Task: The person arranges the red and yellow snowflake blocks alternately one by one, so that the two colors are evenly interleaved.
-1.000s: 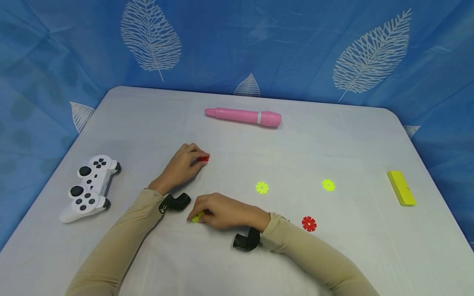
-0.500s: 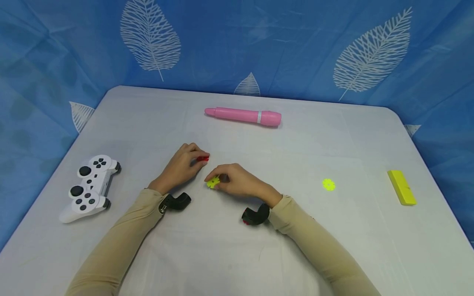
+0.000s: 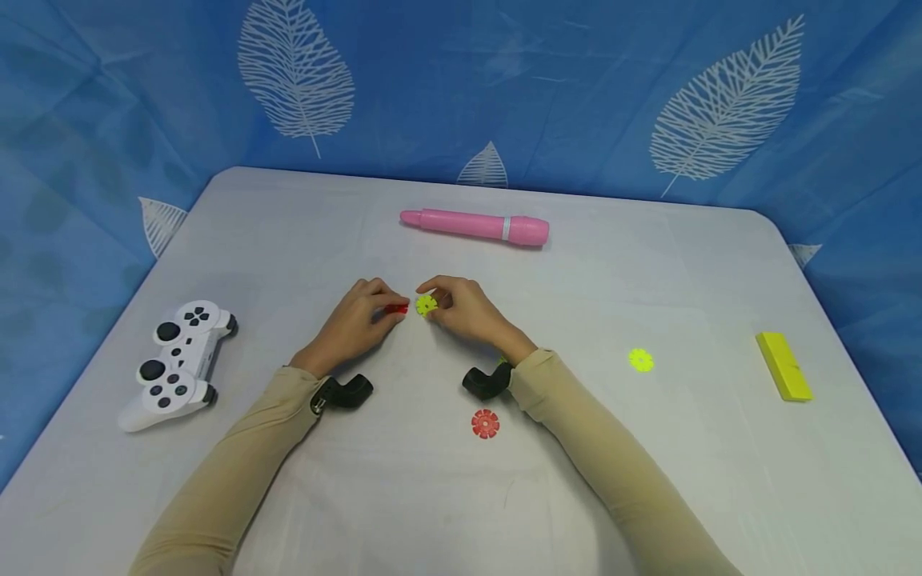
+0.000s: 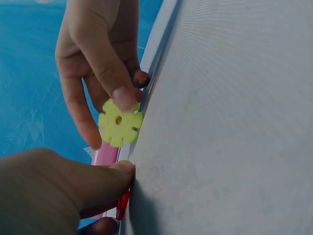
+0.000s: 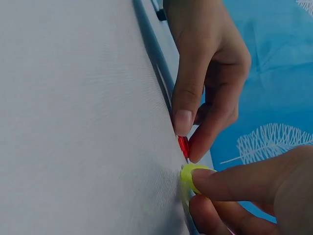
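My left hand [image 3: 350, 324] pinches a red notched plastic disc [image 3: 400, 309] between thumb and fingers, low over the white table. Facing it, my right hand [image 3: 464, 310] holds a yellow notched disc [image 3: 426, 305] between thumb and fingertips. In the left wrist view this yellow disc [image 4: 117, 125] shows its central hole and slotted rim, and the red disc [image 4: 122, 205] is mostly hidden by the thumb. The right wrist view has the red disc [image 5: 183, 146] and yellow disc [image 5: 188, 176] close together, with a small gap between them.
Another red disc [image 3: 485, 424] lies in front of my right wrist. A yellow disc [image 3: 641, 360] lies farther right; one more peeks out beside the wrist camera. A white game controller [image 3: 176, 364] lies left, a pink pen-shaped object [image 3: 471, 226] at the back, a yellow block [image 3: 783, 366] right.
My right hand has carried its yellow disc away from the table's near side, up beside the red one. My left hand has stayed in place. A red disc by the right wrist is now uncovered.
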